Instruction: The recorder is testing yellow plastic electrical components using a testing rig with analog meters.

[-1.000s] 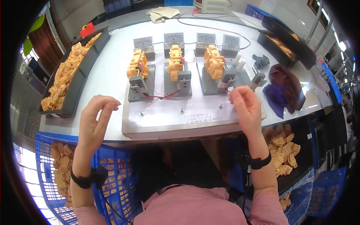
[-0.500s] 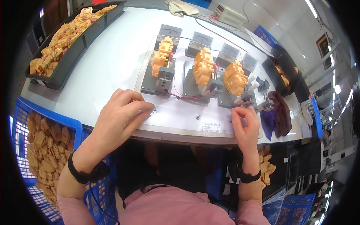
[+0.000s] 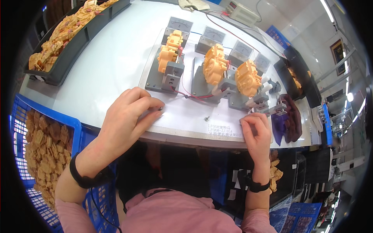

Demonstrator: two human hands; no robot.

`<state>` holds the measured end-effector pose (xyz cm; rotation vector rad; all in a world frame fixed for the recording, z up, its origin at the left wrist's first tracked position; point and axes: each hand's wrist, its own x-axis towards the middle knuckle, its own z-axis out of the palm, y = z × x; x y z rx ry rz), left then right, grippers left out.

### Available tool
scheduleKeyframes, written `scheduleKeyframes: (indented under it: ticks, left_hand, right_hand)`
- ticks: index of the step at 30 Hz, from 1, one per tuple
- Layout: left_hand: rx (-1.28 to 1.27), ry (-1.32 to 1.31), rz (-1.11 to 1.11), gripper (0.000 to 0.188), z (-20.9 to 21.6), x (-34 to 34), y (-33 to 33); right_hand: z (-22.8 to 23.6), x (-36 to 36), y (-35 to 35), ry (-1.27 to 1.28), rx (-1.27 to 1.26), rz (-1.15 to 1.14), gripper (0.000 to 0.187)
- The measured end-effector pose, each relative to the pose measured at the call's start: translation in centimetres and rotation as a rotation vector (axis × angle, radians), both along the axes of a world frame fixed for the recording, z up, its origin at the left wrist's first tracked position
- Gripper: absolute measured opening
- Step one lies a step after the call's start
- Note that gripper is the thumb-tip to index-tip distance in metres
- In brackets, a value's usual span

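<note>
My left hand (image 3: 134,112) reaches to the front left of the white test board (image 3: 176,122), thumb and forefinger closed around a small metal stud mostly hidden by the fingertips. At the board's front right, my right hand (image 3: 258,132) is curled, with thumb and forefinger pinched at something too small to make out. A similar metal stud (image 3: 207,118) stands untouched between the hands. Behind them, three orange plastic gearboxes, the left one (image 3: 169,52), the middle one (image 3: 215,66) and the right one (image 3: 248,79), sit in grey fixtures.
Meters (image 3: 211,35) stand behind the fixtures, with red wires (image 3: 198,97) running across the board. A black bin of orange parts (image 3: 58,77) is at the far left. A blue basket (image 3: 77,124) holds more parts. Dark cloth (image 3: 293,120) lies at right; a power supply (image 3: 243,13) stands behind.
My left fingertips have closed over the front-left stud, which showed beside them before. My right hand stays almost in place at the front-right edge. The whole view has shifted slightly.
</note>
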<state>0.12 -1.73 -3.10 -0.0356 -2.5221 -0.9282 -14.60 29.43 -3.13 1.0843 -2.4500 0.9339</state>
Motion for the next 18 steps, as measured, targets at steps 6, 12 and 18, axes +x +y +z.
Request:
scheduleKeyframes:
  ticks: [6, 12, 18]
  left_hand:
    - [0.009, 0.012, 0.027, 0.014, -0.26, -0.06, 0.31]
    - [0.037, 0.009, 0.036, 0.013, -0.4, -0.06, 0.32]
    - [0.042, 0.014, 0.037, 0.013, -0.41, 0.0, 0.33]
  right_hand:
    - [0.18, -0.01, 0.27, -0.045, -0.011, 0.012, 0.008]
    - [0.13, 0.18, 0.27, -0.061, -0.026, 0.001, 0.011]
    - [-0.06, 0.1, 0.3, -0.03, -0.015, 0.004, 0.012]
